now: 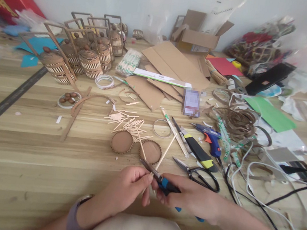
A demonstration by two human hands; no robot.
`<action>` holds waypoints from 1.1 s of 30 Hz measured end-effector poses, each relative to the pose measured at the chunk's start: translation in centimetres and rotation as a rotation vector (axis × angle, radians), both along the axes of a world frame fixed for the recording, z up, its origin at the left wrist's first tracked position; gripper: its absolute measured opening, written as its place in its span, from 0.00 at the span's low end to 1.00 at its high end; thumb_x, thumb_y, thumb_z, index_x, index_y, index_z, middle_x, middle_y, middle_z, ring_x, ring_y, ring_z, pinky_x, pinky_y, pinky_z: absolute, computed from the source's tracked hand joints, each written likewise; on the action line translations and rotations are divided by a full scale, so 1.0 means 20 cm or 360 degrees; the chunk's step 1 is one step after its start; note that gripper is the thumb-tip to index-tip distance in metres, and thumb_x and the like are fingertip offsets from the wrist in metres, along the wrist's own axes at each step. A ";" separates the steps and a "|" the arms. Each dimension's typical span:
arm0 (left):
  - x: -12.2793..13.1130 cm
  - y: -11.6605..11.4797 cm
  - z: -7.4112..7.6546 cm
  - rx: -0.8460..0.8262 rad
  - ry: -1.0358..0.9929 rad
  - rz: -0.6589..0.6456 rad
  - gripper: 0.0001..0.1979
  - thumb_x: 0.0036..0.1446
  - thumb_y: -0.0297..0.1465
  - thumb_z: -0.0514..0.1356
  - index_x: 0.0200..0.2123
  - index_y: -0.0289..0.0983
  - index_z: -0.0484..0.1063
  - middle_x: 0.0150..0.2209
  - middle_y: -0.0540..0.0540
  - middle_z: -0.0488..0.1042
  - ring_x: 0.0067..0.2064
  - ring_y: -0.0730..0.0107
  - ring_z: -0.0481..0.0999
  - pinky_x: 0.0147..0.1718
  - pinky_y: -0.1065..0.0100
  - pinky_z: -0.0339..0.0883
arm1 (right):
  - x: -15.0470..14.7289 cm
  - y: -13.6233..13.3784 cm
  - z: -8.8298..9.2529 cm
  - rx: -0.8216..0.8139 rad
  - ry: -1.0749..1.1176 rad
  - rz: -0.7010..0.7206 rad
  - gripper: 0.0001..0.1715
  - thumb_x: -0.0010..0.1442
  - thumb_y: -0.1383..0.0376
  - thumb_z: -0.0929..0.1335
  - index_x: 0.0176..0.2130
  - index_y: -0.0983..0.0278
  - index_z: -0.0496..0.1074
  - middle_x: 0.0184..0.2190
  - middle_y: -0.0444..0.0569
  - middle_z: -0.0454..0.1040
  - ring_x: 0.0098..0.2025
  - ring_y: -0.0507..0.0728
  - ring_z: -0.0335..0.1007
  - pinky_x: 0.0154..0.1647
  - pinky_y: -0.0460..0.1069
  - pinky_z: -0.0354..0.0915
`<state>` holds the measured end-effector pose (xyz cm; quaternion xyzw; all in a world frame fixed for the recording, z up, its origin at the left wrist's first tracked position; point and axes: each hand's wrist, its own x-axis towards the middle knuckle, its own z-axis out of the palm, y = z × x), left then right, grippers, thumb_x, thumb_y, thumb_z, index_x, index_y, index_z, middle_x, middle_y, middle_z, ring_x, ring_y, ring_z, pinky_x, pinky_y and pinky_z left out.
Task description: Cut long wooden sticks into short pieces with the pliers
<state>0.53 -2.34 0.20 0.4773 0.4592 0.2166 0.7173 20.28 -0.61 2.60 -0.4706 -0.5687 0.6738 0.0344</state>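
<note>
My left hand (124, 187) is closed, pinching two thin wooden sticks (166, 152) that spread apart away from me. My right hand (191, 197) is wrapped round the black-and-blue handles of a pair of pliers (169, 186). The pliers' metal jaws lie across the sticks close to my left fingertips; whether they bite into the wood I cannot tell. Just beyond the hands sit two round shallow pieces with brown bases, a left one (121, 141) and a right one (152, 152). Behind them lies a loose heap of short cut sticks (129, 125).
Black scissors (203, 177), a yellow-and-black utility knife (201, 152) and a blue glue gun (210, 136) lie to the right, with tangled cables (249, 182). Several lidded, handled baskets (89, 62) stand back left. Cardboard sheets (175, 63) cover the back middle.
</note>
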 end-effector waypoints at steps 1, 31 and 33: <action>0.00 0.00 0.00 -0.0005 0.0006 -0.0004 0.19 0.61 0.45 0.52 0.30 0.36 0.72 0.18 0.53 0.68 0.26 0.69 0.71 0.34 0.68 0.64 | 0.00 0.00 0.00 -0.0032 -0.0010 -0.0011 0.15 0.45 0.67 0.64 0.36 0.62 0.70 0.30 0.44 0.68 0.35 0.55 0.63 0.35 0.48 0.61; -0.09 0.03 -0.02 0.0351 0.0317 0.0161 0.19 0.65 0.45 0.48 0.32 0.38 0.68 0.22 0.51 0.70 0.28 0.67 0.70 0.31 0.69 0.59 | 0.06 0.00 -0.04 0.1452 -0.0683 -0.0151 0.07 0.65 0.62 0.60 0.35 0.61 0.63 0.32 0.51 0.70 0.34 0.60 0.68 0.36 0.53 0.64; -0.08 0.03 -0.01 0.0461 0.0408 0.0059 0.19 0.66 0.43 0.47 0.29 0.39 0.67 0.24 0.50 0.72 0.29 0.67 0.71 0.33 0.69 0.60 | 0.04 0.00 -0.06 0.1719 -0.0529 -0.0152 0.04 0.64 0.67 0.61 0.40 0.61 0.64 0.41 0.56 0.72 0.44 0.62 0.70 0.44 0.55 0.66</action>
